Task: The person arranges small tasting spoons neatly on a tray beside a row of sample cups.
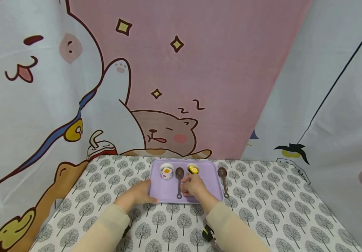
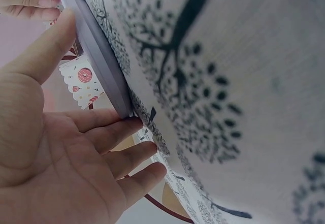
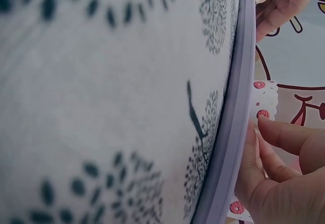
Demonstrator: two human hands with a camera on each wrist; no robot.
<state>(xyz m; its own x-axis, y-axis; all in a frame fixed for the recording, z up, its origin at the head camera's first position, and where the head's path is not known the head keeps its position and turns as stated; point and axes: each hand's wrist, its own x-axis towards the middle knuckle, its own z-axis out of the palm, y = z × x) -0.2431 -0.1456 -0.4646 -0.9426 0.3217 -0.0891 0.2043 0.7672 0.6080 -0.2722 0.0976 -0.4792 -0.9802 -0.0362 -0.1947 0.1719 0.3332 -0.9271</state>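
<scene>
A lilac tray point(image 1: 168, 192) lies on the table, with my left hand point(image 1: 140, 193) at its left front corner. In the left wrist view that hand's fingers point(image 2: 133, 155) are nearly straight, fingertips at the tray's edge, thumb along its front rim. My right hand point(image 1: 195, 186) is over the tray, fingers loosely bent, just right of a brown spoon point(image 1: 179, 185). No object shows between its thumb and fingers point(image 3: 249, 168) in the right wrist view. Behind it stands a small cup with yellow pieces point(image 1: 193, 169); a patterned white cup point(image 1: 166, 171) with an orange square stands left of the spoon.
Another brown spoon point(image 1: 223, 178) lies on the tablecloth point(image 1: 263, 199), close to the tray's right side. The cloth has a grey tree print. A cartoon-printed curtain point(image 1: 218, 80) hangs behind the table.
</scene>
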